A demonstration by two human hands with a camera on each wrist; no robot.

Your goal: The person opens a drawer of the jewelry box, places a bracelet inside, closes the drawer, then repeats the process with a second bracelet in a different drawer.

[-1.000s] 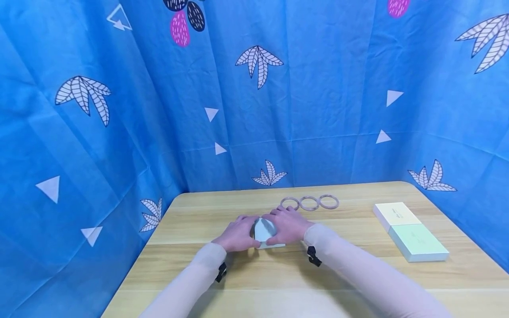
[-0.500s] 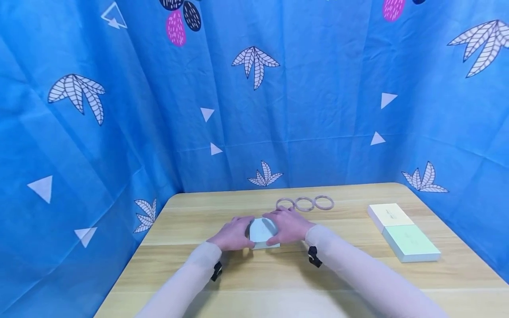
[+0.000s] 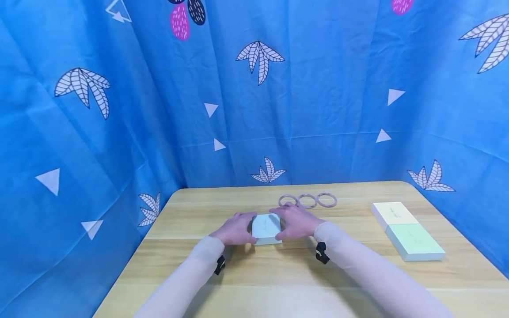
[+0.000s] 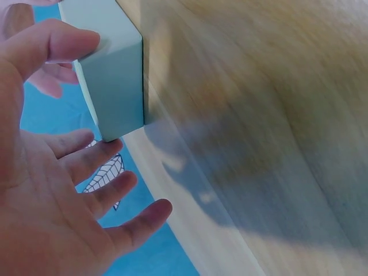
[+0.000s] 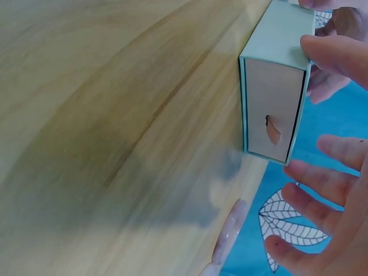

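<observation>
A small pale blue-green drawer box (image 3: 266,227) lies on the table between my two hands in the head view. My left hand (image 3: 236,229) holds its left side, the thumb at the near corner and a fingertip at the far one; the remaining fingers spread loosely. On the opposite side, my right hand (image 3: 298,222) spans the box likewise between thumb and index finger. The right wrist view shows the box's white drawer front (image 5: 270,106) with a small ribbon tab (image 5: 273,131). Its underside is hidden.
Three purple bangles (image 3: 307,201) lie in a row behind my right hand. At the right, a cream box (image 3: 395,214) and a green box (image 3: 415,240) lie end to end. A blue patterned curtain (image 3: 326,92) encloses the wooden table (image 3: 191,282).
My right hand has shifted slightly right to the box's edge, uncovering more of its top. The box now looks squarer to the table. The head view has moved slightly.
</observation>
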